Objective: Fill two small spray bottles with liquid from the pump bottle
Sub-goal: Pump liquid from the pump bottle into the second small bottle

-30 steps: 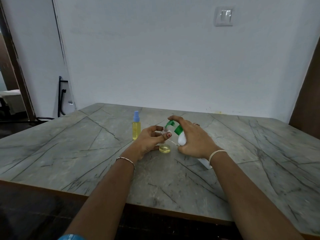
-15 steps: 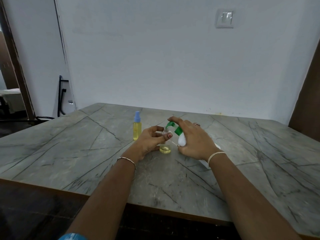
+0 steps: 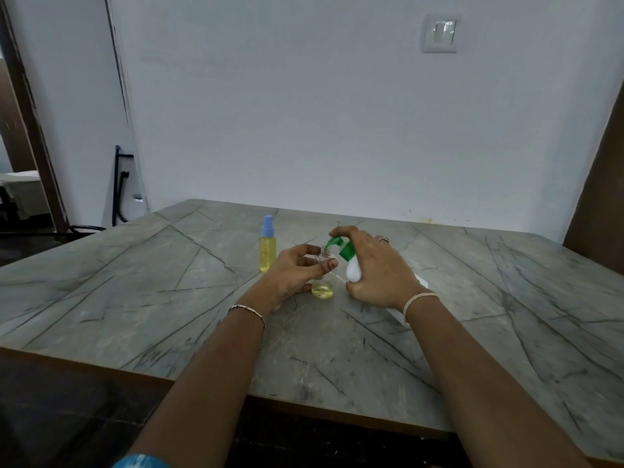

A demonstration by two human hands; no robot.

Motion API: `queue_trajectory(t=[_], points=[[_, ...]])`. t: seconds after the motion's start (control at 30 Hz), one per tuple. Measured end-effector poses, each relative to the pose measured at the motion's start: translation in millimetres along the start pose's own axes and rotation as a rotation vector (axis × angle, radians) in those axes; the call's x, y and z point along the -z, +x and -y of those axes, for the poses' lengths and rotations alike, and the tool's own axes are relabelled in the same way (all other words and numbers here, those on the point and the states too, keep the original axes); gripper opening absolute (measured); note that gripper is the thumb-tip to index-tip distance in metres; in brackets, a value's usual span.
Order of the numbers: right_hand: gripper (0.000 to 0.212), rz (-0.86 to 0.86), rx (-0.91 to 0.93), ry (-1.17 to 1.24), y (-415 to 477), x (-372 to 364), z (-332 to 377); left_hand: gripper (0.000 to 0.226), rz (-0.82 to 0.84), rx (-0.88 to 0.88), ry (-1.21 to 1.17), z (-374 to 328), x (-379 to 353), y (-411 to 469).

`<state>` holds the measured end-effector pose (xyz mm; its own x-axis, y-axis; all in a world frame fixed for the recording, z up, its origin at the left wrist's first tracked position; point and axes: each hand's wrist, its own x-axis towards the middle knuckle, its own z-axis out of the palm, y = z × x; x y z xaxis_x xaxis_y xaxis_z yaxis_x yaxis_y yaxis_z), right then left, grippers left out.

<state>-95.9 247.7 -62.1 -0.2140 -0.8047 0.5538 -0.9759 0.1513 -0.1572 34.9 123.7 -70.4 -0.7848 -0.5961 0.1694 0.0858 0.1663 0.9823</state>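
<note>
- A small clear spray bottle with no top on stands on the grey stone-look table, near the middle
- It has a little yellow liquid at the bottom, and most of it is not full yet
- The left hand holds this bottle up near its neck, with the thumb across the front and the fingers curled round the far side
- The thumb nail is painted red
- The right hand is wrapped round a white pump bottle with a green pump top, just to the right of the clear bottle
- The pump bottle leans over to the left, toward the clear bottle
- The first finger of the right hand sits on top of the green pump head, and the green spout points down right over the open neck of the clear bottle
- A second small spray bottle with a blue top stands up straight just to the left of the left hand, not touching it, and it is nearly full of yellow liquid
- A flat white thing lies on the table, partly hidden under the right wrist, and I cannot tell what it is
- The left wrist has a thin chain bracelet, the right wrist has a pale band, and a ring is on one right finger
- A white light switch is high on the wall behind the table
</note>
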Motion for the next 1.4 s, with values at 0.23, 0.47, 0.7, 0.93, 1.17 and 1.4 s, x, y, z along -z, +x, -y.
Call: queue_trajectory(t=[0.23, 0.47, 0.7, 0.93, 1.17, 1.4], points=[[0.09, 0.012, -0.006, -0.03, -3.5, 2.5, -1.4, 0.027, -0.01, 0.009, -0.001, 1.0, 0.5, 1.7], [0.091, 0.051, -0.021, 0.009, -3.1, 4.1, -1.2, 0.028, -0.014, 0.005, -0.002, 2.0, 1.3, 2.5], [0.081, 0.028, -0.037, 0.043, -1.2, 3.8, 2.3, 0.028, -0.009, 0.011, -0.003, 1.6, 0.8, 2.0], [0.092, 0.066, -0.025, 0.08, -3.9, 4.3, -2.3, 0.03, -0.009, 0.02, -0.013, 2.2, 1.7, 2.5], [0.082, 0.033, -0.032, 0.096, -2.0, 3.0, 1.0, 0.026, -0.012, 0.029, -0.016, 0.4, 0.4, 1.0], [0.087, 0.039, -0.041, 0.081, -2.2, 2.1, -0.2, 0.025, -0.02, 0.035, -0.027, -1.7, 0.4, -1.4]])
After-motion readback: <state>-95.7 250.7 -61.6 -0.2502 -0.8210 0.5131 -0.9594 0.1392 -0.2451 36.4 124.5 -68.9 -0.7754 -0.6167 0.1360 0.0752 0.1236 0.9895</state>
